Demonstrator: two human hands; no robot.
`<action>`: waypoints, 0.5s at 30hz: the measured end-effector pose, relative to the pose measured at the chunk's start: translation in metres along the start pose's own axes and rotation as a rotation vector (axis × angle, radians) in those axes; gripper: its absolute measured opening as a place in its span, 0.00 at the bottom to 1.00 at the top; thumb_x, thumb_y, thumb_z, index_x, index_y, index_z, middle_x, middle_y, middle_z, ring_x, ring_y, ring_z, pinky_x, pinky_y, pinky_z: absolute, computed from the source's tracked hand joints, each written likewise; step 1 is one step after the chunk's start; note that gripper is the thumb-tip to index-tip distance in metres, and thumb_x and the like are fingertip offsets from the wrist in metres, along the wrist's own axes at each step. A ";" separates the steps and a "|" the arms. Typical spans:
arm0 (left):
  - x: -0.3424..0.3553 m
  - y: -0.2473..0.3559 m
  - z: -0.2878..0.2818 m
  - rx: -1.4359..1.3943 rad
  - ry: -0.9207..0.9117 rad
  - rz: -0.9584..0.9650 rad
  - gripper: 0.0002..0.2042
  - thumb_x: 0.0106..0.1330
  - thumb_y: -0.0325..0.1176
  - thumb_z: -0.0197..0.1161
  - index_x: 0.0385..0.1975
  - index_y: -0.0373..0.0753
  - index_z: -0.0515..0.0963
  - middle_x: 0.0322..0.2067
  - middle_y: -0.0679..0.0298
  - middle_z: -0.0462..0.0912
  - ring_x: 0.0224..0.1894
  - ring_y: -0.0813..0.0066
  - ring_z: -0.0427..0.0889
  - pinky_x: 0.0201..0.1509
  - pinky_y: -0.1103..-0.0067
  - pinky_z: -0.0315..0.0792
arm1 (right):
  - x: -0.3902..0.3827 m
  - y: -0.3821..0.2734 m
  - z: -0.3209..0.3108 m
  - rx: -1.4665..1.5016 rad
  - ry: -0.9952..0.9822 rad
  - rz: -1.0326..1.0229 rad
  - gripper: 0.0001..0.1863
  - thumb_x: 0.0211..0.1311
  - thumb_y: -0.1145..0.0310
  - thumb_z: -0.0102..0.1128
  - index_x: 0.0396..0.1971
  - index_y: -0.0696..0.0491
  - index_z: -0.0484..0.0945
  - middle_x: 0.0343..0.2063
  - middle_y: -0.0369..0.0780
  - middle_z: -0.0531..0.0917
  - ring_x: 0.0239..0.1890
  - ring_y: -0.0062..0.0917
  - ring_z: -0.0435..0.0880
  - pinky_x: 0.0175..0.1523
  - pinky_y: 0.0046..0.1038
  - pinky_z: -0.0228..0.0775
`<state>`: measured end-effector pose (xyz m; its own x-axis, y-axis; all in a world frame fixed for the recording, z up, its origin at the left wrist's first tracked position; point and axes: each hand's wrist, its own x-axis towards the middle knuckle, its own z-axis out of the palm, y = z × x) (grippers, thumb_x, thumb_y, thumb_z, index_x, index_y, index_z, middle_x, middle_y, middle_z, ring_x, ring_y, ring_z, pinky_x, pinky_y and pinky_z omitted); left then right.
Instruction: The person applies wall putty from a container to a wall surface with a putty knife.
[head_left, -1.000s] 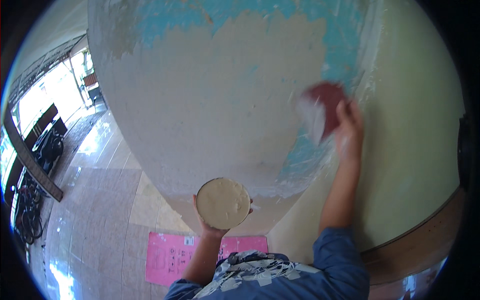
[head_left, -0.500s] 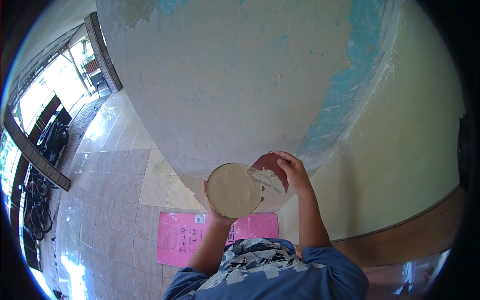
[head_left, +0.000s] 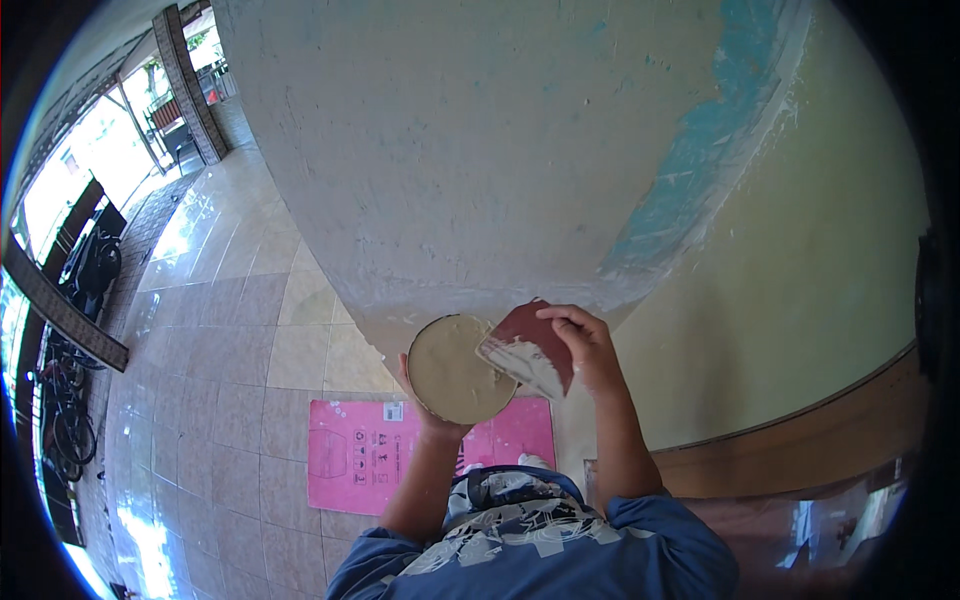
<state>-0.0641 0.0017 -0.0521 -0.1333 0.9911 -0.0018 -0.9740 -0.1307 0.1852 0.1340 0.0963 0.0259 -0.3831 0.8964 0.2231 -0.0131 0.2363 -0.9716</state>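
Observation:
My left hand (head_left: 432, 425) supports a round tub of beige putty (head_left: 455, 370) from its left side and from below; most of the fingers are hidden under it. A dark red putty scraper (head_left: 528, 335) is pinched by its upper edge in my right hand (head_left: 588, 345). Pale putty coats the scraper's lower edge, which overlaps the tub's right rim in the picture; whether it touches cannot be told. Ahead stands a wall (head_left: 470, 180) coated in grey-beige, with a strip of bare turquoise paint (head_left: 670, 180) toward its right side.
A flattened pink cardboard sheet (head_left: 350, 465) lies on the tiled floor (head_left: 210, 410) below my arms. To the right runs a pale yellow-green wall (head_left: 800, 270) with a brown base (head_left: 790, 455). Bicycles (head_left: 70, 410) and a dark motorbike (head_left: 92, 265) stand far left.
The scraper has tilted, showing more putty along its lower edge. Tub and scraper have shifted slightly left and up in the picture, and the whole view has moved a little.

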 end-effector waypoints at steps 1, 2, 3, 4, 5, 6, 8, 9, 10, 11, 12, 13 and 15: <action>-0.003 -0.001 -0.001 -0.004 0.007 -0.002 0.41 0.65 0.72 0.42 0.67 0.44 0.64 0.64 0.57 0.69 0.64 0.51 0.68 0.65 0.48 0.64 | -0.004 -0.008 0.004 -0.091 -0.034 0.097 0.10 0.68 0.75 0.52 0.40 0.58 0.83 0.37 0.34 0.84 0.43 0.14 0.79 0.49 0.18 0.67; -0.004 -0.002 -0.001 -0.014 0.015 -0.005 0.40 0.65 0.72 0.40 0.66 0.45 0.65 0.63 0.57 0.69 0.63 0.53 0.70 0.65 0.52 0.65 | -0.008 -0.006 0.004 -0.093 -0.035 0.105 0.10 0.68 0.75 0.52 0.40 0.58 0.83 0.37 0.34 0.84 0.43 0.14 0.79 0.49 0.18 0.67; -0.007 -0.003 -0.001 -0.023 0.024 -0.006 0.40 0.65 0.72 0.39 0.65 0.46 0.67 0.63 0.58 0.70 0.62 0.55 0.71 0.65 0.55 0.66 | -0.012 -0.004 0.003 -0.053 -0.046 0.102 0.09 0.67 0.76 0.52 0.39 0.59 0.83 0.37 0.35 0.84 0.44 0.17 0.79 0.51 0.19 0.67; -0.007 -0.004 0.001 -0.024 0.023 -0.008 0.40 0.65 0.72 0.39 0.65 0.46 0.67 0.63 0.58 0.70 0.62 0.55 0.71 0.65 0.55 0.66 | -0.012 -0.001 0.001 -0.013 -0.055 0.092 0.09 0.66 0.77 0.52 0.38 0.60 0.82 0.36 0.36 0.84 0.44 0.19 0.80 0.54 0.21 0.67; -0.007 -0.006 0.002 -0.018 0.071 -0.002 0.40 0.65 0.72 0.38 0.65 0.46 0.67 0.63 0.58 0.70 0.62 0.55 0.71 0.65 0.55 0.65 | -0.013 0.002 -0.002 0.064 -0.035 0.087 0.08 0.65 0.78 0.52 0.36 0.61 0.82 0.36 0.37 0.84 0.44 0.19 0.80 0.54 0.21 0.67; -0.006 -0.006 0.003 -0.011 0.118 0.004 0.40 0.65 0.72 0.38 0.65 0.46 0.67 0.62 0.58 0.70 0.62 0.55 0.71 0.65 0.54 0.65 | -0.012 0.001 -0.004 0.063 -0.033 0.086 0.08 0.65 0.78 0.52 0.36 0.61 0.82 0.36 0.37 0.84 0.44 0.19 0.80 0.54 0.21 0.67; -0.009 -0.006 0.003 -0.016 0.112 -0.003 0.40 0.65 0.72 0.38 0.65 0.46 0.67 0.63 0.58 0.70 0.62 0.54 0.70 0.65 0.54 0.65 | -0.015 -0.003 -0.005 -0.146 -0.087 0.120 0.08 0.65 0.79 0.52 0.35 0.61 0.82 0.35 0.36 0.84 0.43 0.19 0.80 0.53 0.21 0.68; -0.011 -0.005 0.003 -0.022 0.102 -0.007 0.40 0.65 0.72 0.38 0.65 0.46 0.67 0.63 0.58 0.70 0.63 0.54 0.70 0.65 0.54 0.65 | -0.017 0.000 -0.004 -0.156 -0.105 0.134 0.09 0.66 0.77 0.52 0.36 0.61 0.82 0.32 0.36 0.85 0.38 0.16 0.79 0.46 0.20 0.68; -0.011 -0.006 0.004 -0.022 0.102 -0.010 0.40 0.65 0.72 0.38 0.65 0.46 0.67 0.63 0.58 0.70 0.63 0.54 0.70 0.65 0.54 0.65 | -0.018 0.002 -0.005 -0.157 -0.103 0.135 0.09 0.66 0.77 0.52 0.36 0.61 0.82 0.32 0.36 0.85 0.38 0.16 0.79 0.46 0.20 0.68; -0.013 -0.007 0.005 0.028 0.093 0.012 0.40 0.65 0.72 0.38 0.66 0.46 0.67 0.63 0.58 0.70 0.63 0.54 0.70 0.65 0.53 0.65 | -0.019 0.003 -0.006 -0.073 -0.084 0.105 0.09 0.66 0.76 0.52 0.36 0.61 0.82 0.32 0.36 0.84 0.37 0.16 0.79 0.46 0.20 0.68; -0.013 -0.007 0.006 0.079 0.084 0.033 0.40 0.65 0.72 0.38 0.66 0.46 0.66 0.63 0.58 0.70 0.63 0.54 0.70 0.65 0.53 0.64 | -0.020 0.004 -0.006 0.010 -0.065 0.075 0.09 0.65 0.76 0.53 0.35 0.61 0.82 0.32 0.35 0.84 0.36 0.16 0.78 0.45 0.20 0.68; -0.013 -0.005 0.003 0.080 0.086 0.037 0.40 0.65 0.72 0.38 0.66 0.46 0.66 0.63 0.58 0.70 0.63 0.54 0.70 0.65 0.53 0.64 | -0.021 0.001 -0.004 0.012 -0.068 0.076 0.09 0.65 0.76 0.53 0.35 0.61 0.82 0.32 0.35 0.84 0.36 0.16 0.78 0.45 0.20 0.68; -0.012 -0.002 -0.005 -0.074 0.007 -0.041 0.40 0.65 0.72 0.38 0.66 0.46 0.66 0.63 0.58 0.70 0.63 0.53 0.69 0.66 0.52 0.64 | -0.023 -0.009 -0.001 -0.121 -0.092 0.220 0.09 0.63 0.78 0.52 0.33 0.60 0.82 0.33 0.36 0.84 0.39 0.18 0.79 0.50 0.20 0.67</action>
<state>-0.0617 -0.0100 -0.0577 -0.0940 0.9955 -0.0145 -0.9895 -0.0918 0.1112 0.1433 0.0741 0.0299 -0.4465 0.8948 -0.0056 0.1885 0.0879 -0.9781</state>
